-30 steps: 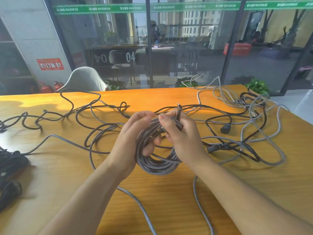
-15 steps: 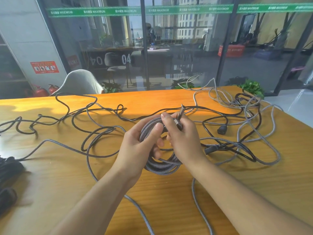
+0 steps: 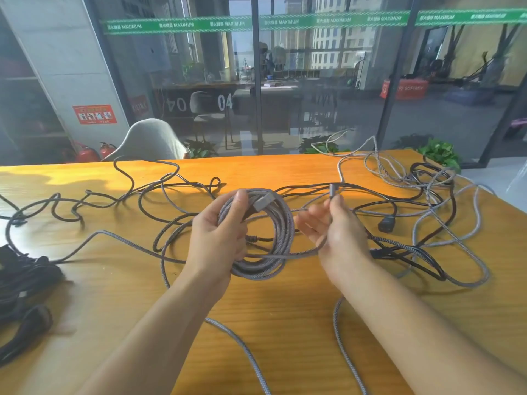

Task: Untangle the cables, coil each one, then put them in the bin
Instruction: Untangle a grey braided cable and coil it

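A coil of grey braided cable (image 3: 281,238) hangs above the orange table (image 3: 271,315), and my left hand (image 3: 216,238) grips its left side, thumb over the top strands. A flat grey plug (image 3: 263,201) lies across the coil's top. My right hand (image 3: 339,232) is to the right of the coil and pinches the cable's free end, whose grey connector (image 3: 332,189) sticks up above the fingers. The other fingers are spread. A strand of the same cable runs from under my right palm back into the coil.
Black cables (image 3: 137,195) sprawl over the left of the table. A tangle of grey and black cables (image 3: 433,223) covers the right side, with a black plug (image 3: 386,224). Dark coiled cables (image 3: 25,283) sit at the left edge. Loose grey strands (image 3: 242,352) run toward me.
My hands have moved apart. The right hand drew the connector end out to the right, away from the coil, which the left hand still holds.
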Motion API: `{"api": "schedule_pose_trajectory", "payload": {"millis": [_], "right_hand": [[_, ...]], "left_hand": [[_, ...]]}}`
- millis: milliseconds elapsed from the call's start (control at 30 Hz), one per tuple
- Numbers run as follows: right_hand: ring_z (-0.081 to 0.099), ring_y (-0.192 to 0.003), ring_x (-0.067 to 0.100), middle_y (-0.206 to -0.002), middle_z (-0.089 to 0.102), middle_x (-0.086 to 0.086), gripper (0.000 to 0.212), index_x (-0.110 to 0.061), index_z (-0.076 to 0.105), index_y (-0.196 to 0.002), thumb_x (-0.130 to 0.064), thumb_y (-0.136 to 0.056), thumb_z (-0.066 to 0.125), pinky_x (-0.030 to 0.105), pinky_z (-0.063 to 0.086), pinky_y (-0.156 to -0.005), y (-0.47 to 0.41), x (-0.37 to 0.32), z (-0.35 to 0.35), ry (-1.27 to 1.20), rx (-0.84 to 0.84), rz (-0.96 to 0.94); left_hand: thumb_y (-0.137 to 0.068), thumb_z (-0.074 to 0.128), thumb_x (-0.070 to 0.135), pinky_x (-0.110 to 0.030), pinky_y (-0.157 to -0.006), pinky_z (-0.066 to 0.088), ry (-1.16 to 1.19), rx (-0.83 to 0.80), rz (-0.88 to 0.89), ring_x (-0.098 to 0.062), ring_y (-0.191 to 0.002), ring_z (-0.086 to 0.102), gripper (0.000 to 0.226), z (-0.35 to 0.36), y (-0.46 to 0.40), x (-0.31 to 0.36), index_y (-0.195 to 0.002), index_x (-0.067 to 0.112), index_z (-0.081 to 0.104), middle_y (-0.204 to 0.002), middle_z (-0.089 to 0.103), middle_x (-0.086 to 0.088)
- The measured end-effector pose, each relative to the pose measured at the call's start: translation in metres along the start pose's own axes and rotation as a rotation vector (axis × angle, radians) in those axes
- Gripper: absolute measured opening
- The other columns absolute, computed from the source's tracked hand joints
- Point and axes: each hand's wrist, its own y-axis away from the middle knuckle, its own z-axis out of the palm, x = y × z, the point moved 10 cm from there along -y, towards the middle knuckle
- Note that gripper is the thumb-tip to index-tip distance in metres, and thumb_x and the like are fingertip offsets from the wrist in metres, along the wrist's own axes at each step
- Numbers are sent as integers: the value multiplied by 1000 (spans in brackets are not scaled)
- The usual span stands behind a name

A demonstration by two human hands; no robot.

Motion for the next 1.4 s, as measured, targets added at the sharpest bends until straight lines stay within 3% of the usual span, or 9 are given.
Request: {"api": "schedule_pose_trajectory", "payload": {"millis": [67, 200, 500, 800, 967, 1067, 1233, 1300, 1400], "right_hand": [[36, -41, 7, -58, 39, -6, 30, -12, 54, -91, -32, -112, 44, 18, 38, -36, -5, 12, -2, -253, -38, 228], [21, -38, 5, -55, 27, -9, 28, -12, 52, -91, -29, -113, 45, 17, 16, -33, -10, 13, -10, -63, -60, 273], [25, -38, 5, -52, 35, -9, 26, -12, 55, -92, -27, -112, 47, 17, 21, -32, -18, 8, -22, 126, 44, 187], [42, -61, 18, -64, 52, -6, 21, -26, 68, -89, -30, -107, 59, 33, 35, -59, 16, -10, 39, 783, -439, -303], [26, -61, 18, -75, 39, 10, 25, -22, 79, -97, -26, -108, 56, 28, 26, -53, 18, 2, 39, 645, -545, -115], [36, -86, 25, -98, 44, 11, 28, -22, 83, -99, -31, -104, 57, 39, 32, -70, 19, 17, 39, 529, -614, 43], [30, -93, 32, -119, 54, 20, 58, 10, 64, -129, -32, -95, 45, 48, 26, -83, 20, 20, 43, 357, -715, 149], [31, -94, 31, -115, 56, 18, 58, 0, 60, -141, -28, -92, 47, 46, 27, -82, 22, 18, 47, 413, -742, 101], [41, -96, 31, -113, 57, 13, 87, -26, 39, -159, -21, -77, 69, 44, 34, -85, 27, 17, 50, 463, -758, 74]], "left_hand": [[-102, 60, 40, -35, -53, 13, 31, 31, -1, -20, -59, 11, 24, -8, -3, 2, -93, 22, 72, -66, 19, 1], [-99, 62, 42, -34, -53, 13, 64, 22, 7, -19, -59, 10, 23, -7, -4, 4, -96, 22, 72, -67, 18, 2], [-100, 59, 40, -34, -54, 15, 63, -26, 4, -19, -58, 11, 31, -2, -2, 8, -112, 16, 74, -69, 18, -1], [-100, 54, 41, -28, -47, 15, 97, -248, -49, -11, -50, 14, 29, 23, 6, 4, -107, 23, 76, -65, 17, 3], [-99, 54, 42, -28, -47, 14, 144, -257, -90, -11, -49, 13, 26, 26, 7, -1, -100, 26, 75, -63, 17, 5], [-98, 56, 42, -25, -45, 16, 176, -239, -107, -11, -50, 12, 26, 22, 5, -2, -105, 22, 71, -64, 15, 4], [-99, 58, 42, -21, -42, 22, 156, -178, -90, -12, -49, 14, 25, 9, -1, -1, -103, 20, 68, -66, 15, 2], [-99, 58, 42, -23, -43, 21, 112, -153, -75, -13, -51, 13, 25, 6, -3, -2, -100, 20, 69, -66, 17, 1], [-99, 59, 42, -25, -45, 19, 80, -126, -75, -16, -54, 12, 24, 5, -2, -4, -93, 22, 71, -68, 17, 0]]}}
